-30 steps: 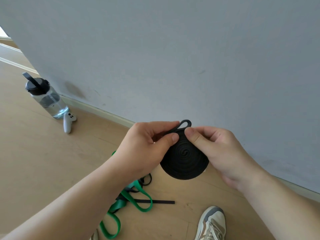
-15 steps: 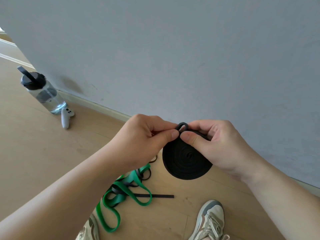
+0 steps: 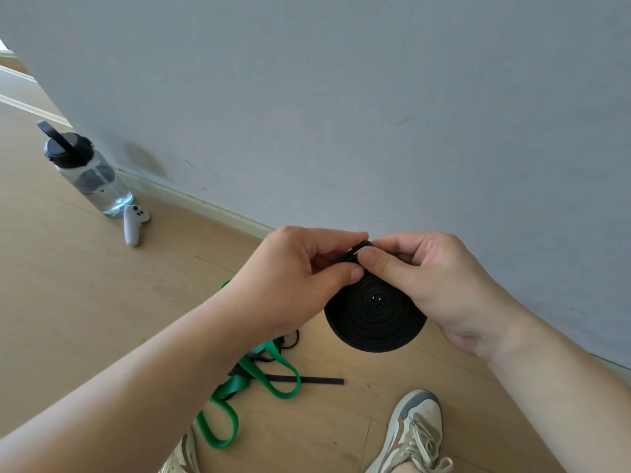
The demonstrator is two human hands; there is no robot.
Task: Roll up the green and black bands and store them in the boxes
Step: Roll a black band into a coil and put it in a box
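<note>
Black band (image 3: pixel 374 315), coiled into a flat disc, hangs between your hands above the wooden floor (image 3: pixel 68 302). Your left hand (image 3: pixel 297 274) pinches its top edge, thumb against curled fingers. Your right hand (image 3: pixel 440 278) pinches the same edge, thumb on the coil's face. Below your left forearm the green band (image 3: pixel 266 377) lies loose on the floor, tangled with a black strip (image 3: pixel 317 380). Water bottle (image 3: pixel 88 172) and white controller (image 3: pixel 133 225) sit by the wall, well apart from you.

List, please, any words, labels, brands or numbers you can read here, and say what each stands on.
No text can be read. The water bottle, the white controller, the rolled black band, the green band and the shoe show no legible lettering; any marks on them are too small or blurred to tell.
</note>
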